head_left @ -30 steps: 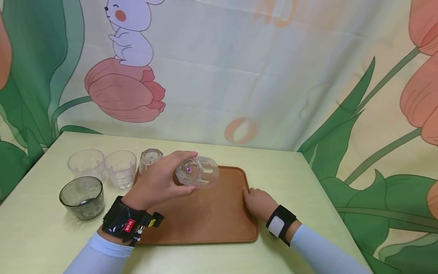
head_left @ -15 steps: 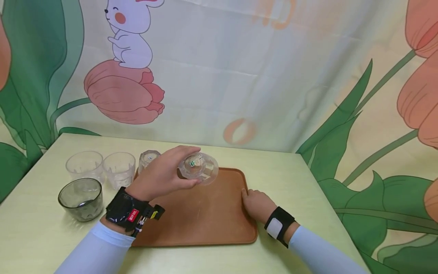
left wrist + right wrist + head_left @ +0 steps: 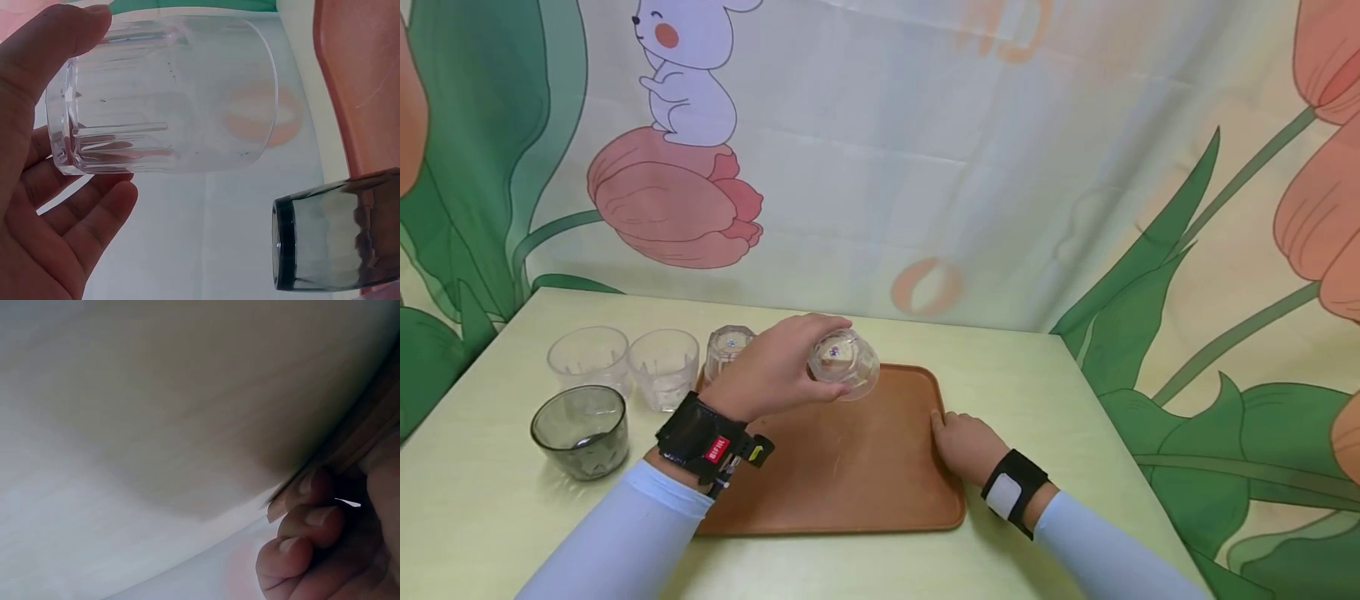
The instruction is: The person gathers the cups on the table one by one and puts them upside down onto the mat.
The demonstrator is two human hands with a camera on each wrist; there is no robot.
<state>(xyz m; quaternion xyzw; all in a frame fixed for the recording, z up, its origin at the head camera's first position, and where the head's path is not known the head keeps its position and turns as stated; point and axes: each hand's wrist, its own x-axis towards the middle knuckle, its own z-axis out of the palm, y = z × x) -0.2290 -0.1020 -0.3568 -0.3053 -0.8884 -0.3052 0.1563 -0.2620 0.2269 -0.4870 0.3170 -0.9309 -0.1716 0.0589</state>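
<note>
Curled thumb and fingers of the left hand point(image 3: 778, 367) hold a clear glass point(image 3: 844, 364) near its base, tilted bottom-up above the far part of a brown tray point(image 3: 865, 467). The right hand point(image 3: 967, 446) grips the tray's right edge; a smoky tumbler point(image 3: 582, 433) stands upright to the left.

Over the last second the left hand point(image 3: 782, 367) has moved slightly rightward and forward, carrying the clear glass point(image 3: 844, 363) with it. The glass has turned: its base, beside the hand, faces the viewer more squarely, and less of its side shows beyond the hand. The black wrist strap point(image 3: 700, 440) behind the hand now sits farther from the smoky glass point(image 3: 583, 450).
</note>
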